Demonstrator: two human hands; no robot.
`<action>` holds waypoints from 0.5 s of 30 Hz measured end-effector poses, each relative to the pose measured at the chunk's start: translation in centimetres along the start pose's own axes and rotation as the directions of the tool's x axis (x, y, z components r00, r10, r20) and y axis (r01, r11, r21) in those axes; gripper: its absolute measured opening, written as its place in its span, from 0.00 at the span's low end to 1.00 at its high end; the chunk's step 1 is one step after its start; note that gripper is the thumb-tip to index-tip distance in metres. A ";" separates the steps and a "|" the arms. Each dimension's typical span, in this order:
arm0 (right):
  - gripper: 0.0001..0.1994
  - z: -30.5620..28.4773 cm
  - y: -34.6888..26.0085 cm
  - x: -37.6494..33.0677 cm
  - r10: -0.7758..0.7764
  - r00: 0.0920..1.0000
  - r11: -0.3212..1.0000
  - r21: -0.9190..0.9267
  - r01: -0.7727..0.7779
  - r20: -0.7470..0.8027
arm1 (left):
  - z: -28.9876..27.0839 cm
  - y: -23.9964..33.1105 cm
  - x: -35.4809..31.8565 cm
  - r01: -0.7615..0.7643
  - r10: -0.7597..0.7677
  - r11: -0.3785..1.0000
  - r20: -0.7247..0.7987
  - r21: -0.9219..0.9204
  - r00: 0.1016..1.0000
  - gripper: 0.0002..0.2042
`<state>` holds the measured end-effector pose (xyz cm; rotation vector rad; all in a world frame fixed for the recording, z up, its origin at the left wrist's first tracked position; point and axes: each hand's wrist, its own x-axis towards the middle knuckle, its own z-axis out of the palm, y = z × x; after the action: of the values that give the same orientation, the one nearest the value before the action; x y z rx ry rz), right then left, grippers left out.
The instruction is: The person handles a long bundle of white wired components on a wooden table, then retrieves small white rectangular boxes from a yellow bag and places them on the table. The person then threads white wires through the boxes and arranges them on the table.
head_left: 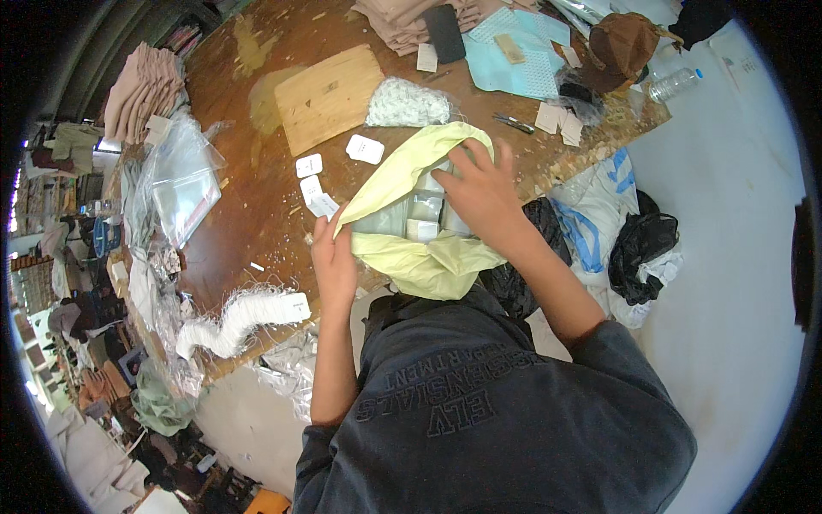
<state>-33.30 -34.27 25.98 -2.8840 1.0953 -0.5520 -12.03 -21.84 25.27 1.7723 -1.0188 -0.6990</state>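
Observation:
A pale yellow-green cloth bag (428,257) lies open on the near edge of a worn wooden table (257,206). Inside it sit several clear plastic packets (419,214) with white contents. My left hand (334,261) grips the bag's left edge beside the opening. My right hand (479,193) lies flat over the packets and the bag's right side, fingers spread. The bag's upper flap (411,158) is folded back over the opening.
White tags (310,164) lie left of the bag, with a strung bundle of tags (244,317) nearer. A wooden board (330,94), white mesh pad (407,104), scissors (514,122), folded beige cloth (145,86), clear bags (184,184), brown cap (621,47) and bottle (672,83) surround it.

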 end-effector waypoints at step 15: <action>0.25 1.8 0.8 1.9 0.026 0.986 0.999 -0.031 -0.021 0.168 | 0.5 1.4 -0.5 0.036 -0.035 0.999 -0.013 0.035 0.999 0.17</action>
<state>-31.88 -36.27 24.82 -2.8745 1.1190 -0.2875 -13.18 -21.98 26.39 1.8266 -0.9986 -0.6947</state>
